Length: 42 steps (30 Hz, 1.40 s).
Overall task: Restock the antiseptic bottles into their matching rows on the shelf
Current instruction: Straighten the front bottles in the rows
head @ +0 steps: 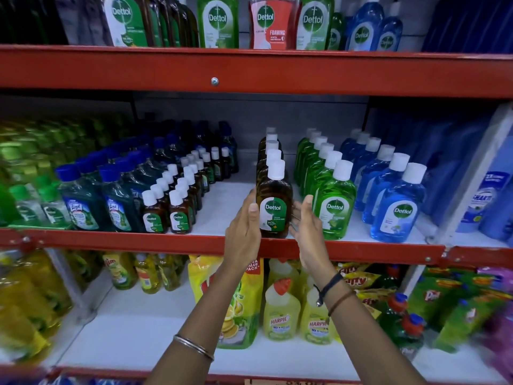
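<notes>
A brown Dettol antiseptic bottle (273,215) with a white cap stands upright at the front edge of the middle shelf (224,201), heading a single row of matching brown bottles (270,151). My left hand (243,234) presses against its left side, thumb on the label. My right hand (308,232) is cupped at its right side, fingers apart, thumb clear of the bottle, squeezed between it and the green row.
Rows of green Dettol bottles (333,201) and blue ones (397,207) stand to the right; small brown Dettol bottles (177,215) and dark Lizol bottles (80,201) to the left. A red shelf beam (111,240) runs along the front. Yellow cleaners fill the shelf below.
</notes>
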Motion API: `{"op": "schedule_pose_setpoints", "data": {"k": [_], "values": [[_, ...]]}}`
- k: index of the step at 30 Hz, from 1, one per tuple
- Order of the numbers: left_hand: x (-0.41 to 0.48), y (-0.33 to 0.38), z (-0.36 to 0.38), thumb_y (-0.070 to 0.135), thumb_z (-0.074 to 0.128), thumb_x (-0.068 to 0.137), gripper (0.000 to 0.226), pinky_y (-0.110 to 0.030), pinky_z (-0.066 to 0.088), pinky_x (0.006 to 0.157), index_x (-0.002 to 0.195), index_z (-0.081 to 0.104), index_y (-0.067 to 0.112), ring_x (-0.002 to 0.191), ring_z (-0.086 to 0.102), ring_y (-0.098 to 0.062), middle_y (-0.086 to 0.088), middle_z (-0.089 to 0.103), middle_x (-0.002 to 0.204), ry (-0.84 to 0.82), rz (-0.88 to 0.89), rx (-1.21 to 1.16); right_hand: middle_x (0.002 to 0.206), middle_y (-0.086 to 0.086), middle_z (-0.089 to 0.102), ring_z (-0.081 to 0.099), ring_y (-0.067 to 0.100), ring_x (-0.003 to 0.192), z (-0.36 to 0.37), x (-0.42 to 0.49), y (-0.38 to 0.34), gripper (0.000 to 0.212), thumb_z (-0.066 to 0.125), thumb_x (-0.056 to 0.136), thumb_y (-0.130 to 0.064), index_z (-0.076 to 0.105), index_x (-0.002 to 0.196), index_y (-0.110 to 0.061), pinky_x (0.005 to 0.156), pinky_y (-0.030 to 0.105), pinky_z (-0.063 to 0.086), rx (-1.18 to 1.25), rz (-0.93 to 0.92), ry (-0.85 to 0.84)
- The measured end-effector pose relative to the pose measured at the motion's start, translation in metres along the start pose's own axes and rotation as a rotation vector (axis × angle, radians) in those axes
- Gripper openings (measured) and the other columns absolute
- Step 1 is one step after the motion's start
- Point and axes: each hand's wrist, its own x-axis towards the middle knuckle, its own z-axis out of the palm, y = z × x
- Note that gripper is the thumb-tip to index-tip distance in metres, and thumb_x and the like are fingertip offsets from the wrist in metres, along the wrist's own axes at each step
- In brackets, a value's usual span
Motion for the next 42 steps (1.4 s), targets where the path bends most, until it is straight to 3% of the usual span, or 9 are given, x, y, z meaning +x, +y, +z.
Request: {"op": "schedule_pose_setpoints", "data": {"k": [6,14,18,22,26,32,36,40,42], "values": [[0.0,-0.001,0.003,0.057,0.011,0.093,0.053,-0.041,0.037,0.104,0.143,0.028,0.049,0.131,0.048,-0.025,0.001,0.052,0.145,0.025,0.01,0.01,0.112,-0.004,0.059,0.058,0.004,0.099,-0.003,0.001,-0.006,0.076,0.033,0.076,-0.064,0.05,0.13,-0.013,0.084,0.019,0.046,0.084,-0.004,-0.056],[-0.019,0.003,0.041,0.061,0.027,0.098,0.054,-0.034,0.042,0.106,0.138,0.04,0.028,0.131,0.046,-0.017,-0.009,0.045,0.141,0.386,0.211,-0.355,0.129,-0.002,0.061,0.052,0.004,0.123,-0.044,-0.023,-0.003,0.046,0.036,0.096,-0.045,0.058,0.123,-0.016,0.102,0.017,0.041,-0.009,-0.377,0.187],[-0.032,0.035,0.078,0.072,0.023,0.092,0.051,-0.032,0.038,0.109,0.137,0.033,0.051,0.136,0.04,-0.018,0.001,0.037,0.145,0.157,0.308,-0.43,0.135,-0.003,0.055,0.047,-0.002,0.124,-0.083,-0.011,-0.003,0.047,0.032,0.095,-0.044,0.052,0.13,-0.02,0.103,0.014,0.037,0.004,-0.38,0.327],[-0.016,0.058,0.1,0.091,0.012,0.074,0.082,-0.002,0.022,0.104,0.142,0.022,0.047,0.13,0.022,0.023,0.022,0.022,0.146,-0.028,0.08,-0.382,0.145,-0.012,0.043,0.039,0.004,0.134,-0.099,0.004,-0.007,0.052,0.029,0.082,-0.074,0.043,0.125,-0.049,0.114,0.037,0.032,-0.025,-0.202,0.195],[0.0,0.057,0.106,0.098,0.003,0.061,0.108,-0.037,0.02,0.12,0.151,0.018,0.04,0.142,0.026,-0.005,0.01,0.023,0.158,-0.172,-0.043,-0.324,0.142,-0.005,0.049,0.046,0.011,0.13,-0.104,0.006,-0.014,0.046,0.028,0.078,-0.079,0.048,0.113,-0.058,0.109,0.035,0.038,-0.023,-0.151,0.094],[-0.001,0.048,0.106,0.096,0.004,0.066,0.077,-0.05,0.033,0.115,0.135,0.022,0.067,0.136,0.038,-0.013,0.015,0.037,0.14,-0.152,-0.037,-0.321,0.139,-0.001,0.052,0.049,0.011,0.125,-0.114,0.011,-0.017,0.06,0.031,0.083,-0.064,0.048,0.133,-0.034,0.105,0.033,0.041,0.044,-0.102,0.004],[-0.001,0.047,0.111,0.092,0.003,0.072,0.088,-0.044,0.031,0.116,0.147,0.025,0.05,0.132,0.038,-0.005,0.019,0.036,0.136,-0.103,-0.019,-0.264,0.133,-0.003,0.055,0.052,0.008,0.119,-0.116,0.01,-0.021,0.052,0.034,0.083,-0.06,0.049,0.128,-0.037,0.1,0.028,0.044,0.057,-0.114,-0.013],[-0.018,0.059,0.127,0.057,0.02,0.096,0.055,-0.017,0.032,0.108,0.141,0.037,0.031,0.127,0.037,0.012,0.018,0.04,0.137,0.154,0.144,-0.305,0.14,0.005,0.052,0.05,0.011,0.127,-0.127,-0.006,-0.02,0.042,0.036,0.095,-0.041,0.048,0.131,-0.025,0.108,0.03,0.041,0.094,-0.241,0.118],[-0.029,0.068,0.141,0.047,0.024,0.1,0.047,-0.016,0.034,0.105,0.138,0.042,0.024,0.13,0.041,0.003,0.012,0.044,0.137,0.213,0.262,-0.348,0.137,0.004,0.055,0.051,0.01,0.126,-0.141,-0.017,-0.018,0.042,0.034,0.099,-0.033,0.049,0.133,-0.014,0.105,0.024,0.043,0.099,-0.375,0.248]]}}
